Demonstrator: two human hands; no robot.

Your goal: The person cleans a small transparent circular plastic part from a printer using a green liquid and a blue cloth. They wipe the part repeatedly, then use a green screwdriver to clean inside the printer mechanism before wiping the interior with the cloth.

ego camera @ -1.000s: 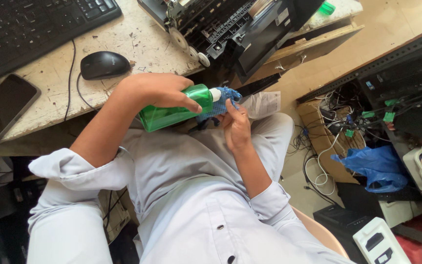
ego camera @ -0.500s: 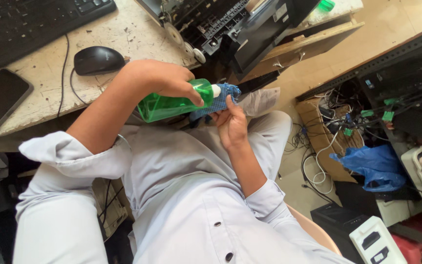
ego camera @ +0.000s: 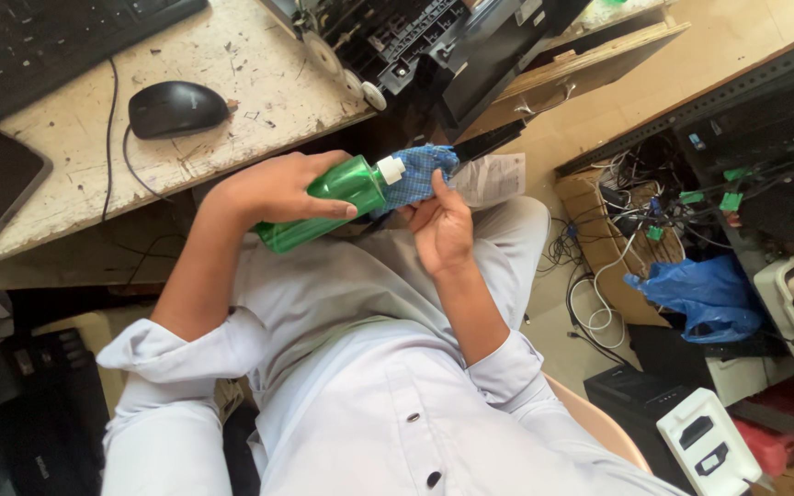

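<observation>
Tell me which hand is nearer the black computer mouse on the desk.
Left. The left hand, gripping the green bottle, sits just below the mouse. The right hand, holding the blue cloth, is farther right.

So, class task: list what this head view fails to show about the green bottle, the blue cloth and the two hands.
- Green bottle: head view, middle covered by the left hand; fill level unreadable.
- Nozzle tip: against the blue cloth; any liquid too small to see.
- Right hand: fingertips hidden behind the cloth.
- Keyboard: cut off by the top edge.
</observation>
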